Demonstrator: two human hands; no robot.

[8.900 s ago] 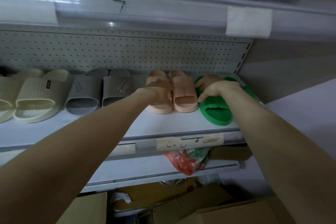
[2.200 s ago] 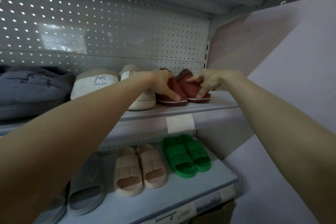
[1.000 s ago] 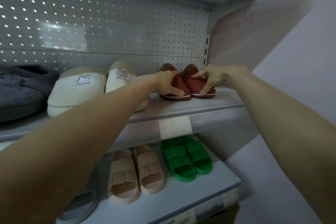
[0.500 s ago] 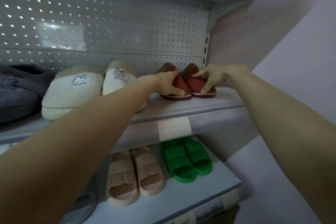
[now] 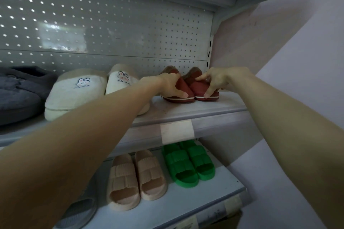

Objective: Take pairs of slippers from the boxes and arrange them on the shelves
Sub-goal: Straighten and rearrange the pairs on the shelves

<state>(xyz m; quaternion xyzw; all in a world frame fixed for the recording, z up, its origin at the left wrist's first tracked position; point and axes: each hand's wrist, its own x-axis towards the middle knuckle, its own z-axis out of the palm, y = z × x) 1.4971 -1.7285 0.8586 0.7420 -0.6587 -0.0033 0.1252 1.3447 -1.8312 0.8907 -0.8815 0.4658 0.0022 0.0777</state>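
Note:
A pair of dark red slippers with white sole stripes stands at the right end of the upper shelf (image 5: 214,111). My left hand (image 5: 170,84) grips the left red slipper (image 5: 183,87), thumb low on its side near the sole. My right hand (image 5: 217,80) holds the right red slipper (image 5: 200,87), index finger on top and thumb at the sole edge. Both slippers rest on the shelf, side by side and touching.
Left of the red pair sit cream slippers (image 5: 78,91) with a bunny emblem and dark grey fuzzy slippers (image 5: 20,89). The lower shelf (image 5: 223,191) carries green slides (image 5: 188,163), peach slides (image 5: 135,178) and a grey slide (image 5: 78,214). A wall (image 5: 297,52) closes the right side.
Since the oldest frame my hands left the green and peach slides and went up to the red pair. Over the last second the red slippers have barely moved; my hands stay on them.

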